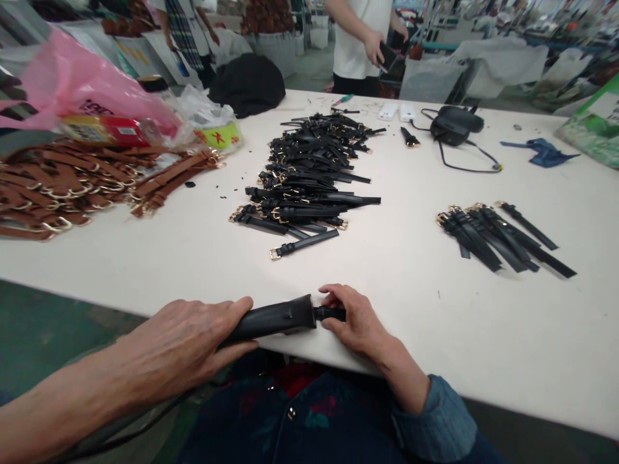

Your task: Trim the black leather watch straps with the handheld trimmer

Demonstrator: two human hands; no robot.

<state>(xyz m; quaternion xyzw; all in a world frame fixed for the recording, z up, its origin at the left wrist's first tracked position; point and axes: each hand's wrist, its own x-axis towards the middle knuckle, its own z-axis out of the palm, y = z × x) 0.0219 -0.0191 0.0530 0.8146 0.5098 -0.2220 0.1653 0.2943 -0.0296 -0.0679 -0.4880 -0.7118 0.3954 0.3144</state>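
Black tool body, cord-fed from the look of it, in head view: the left hand (213, 328) wraps the rear of the handheld tool (278, 318), thumb on the upper side, fingers below; tool points across to the right hand, over the near edge of the white table (411, 277); the right hand (358, 322) is nearly closed, thumb and fingers pinching a short black strap (333, 313); strap lies between the fingertips, one end at the tool's front; contact or insertion there cannot be told.

Beyond the hands, a lone buckled strap (309, 243) lies just in front of a large heap of black straps (309, 211); smaller group of black straps (493, 235) sits to the right, well apart from the heap; brown straps (72, 171) at left, below a pink bag (91, 77); black corded device (452, 124) and blue cloth (544, 153) at far right; across the table a co-worker (360, 45) holds a dark object (388, 58).
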